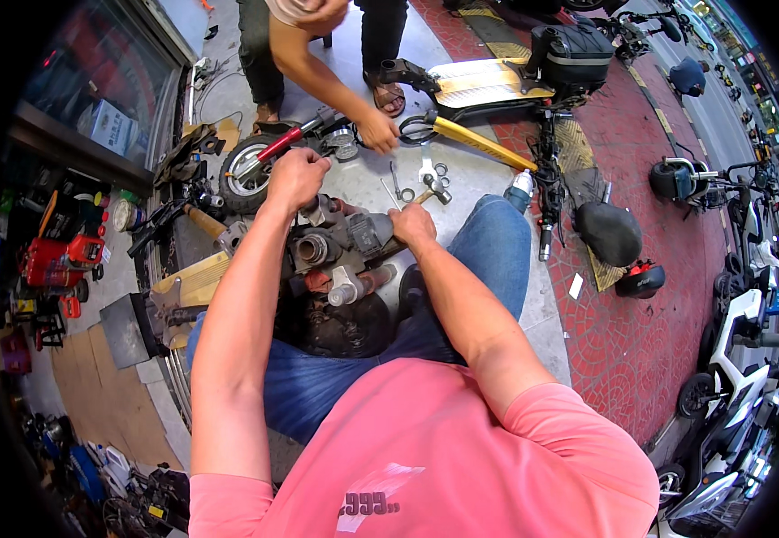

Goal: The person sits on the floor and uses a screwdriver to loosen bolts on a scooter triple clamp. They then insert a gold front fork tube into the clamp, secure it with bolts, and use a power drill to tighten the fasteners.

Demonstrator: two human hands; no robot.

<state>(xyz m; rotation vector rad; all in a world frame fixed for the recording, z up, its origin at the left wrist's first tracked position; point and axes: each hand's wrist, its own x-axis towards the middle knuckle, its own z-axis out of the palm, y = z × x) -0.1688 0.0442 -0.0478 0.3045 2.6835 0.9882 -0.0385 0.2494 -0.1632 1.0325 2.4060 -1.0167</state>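
Note:
A heavy, worn grey metal assembly [370,235], which looks like a bench vise, stands between my knees on a dark base. My left hand [296,179] is closed above its far left side, fingertips pinched together; what they hold, if anything, is too small to make out. Beyond it, a red tube [280,143] slants over a small wheel [244,175]. My right hand [415,226] is curled at the assembly's right side; its fingertips are partly hidden. Just past those fingers lie a thin rod [388,191] and a hammer [437,188].
Opposite me, another person's hand [378,132] reaches down beside a black ring [416,128]. A yellow tube [484,145] and a scooter deck [488,82] lie beyond. At right are a black seat [609,233] and parked scooters; at left, cardboard [107,394] and a red tool case [49,264].

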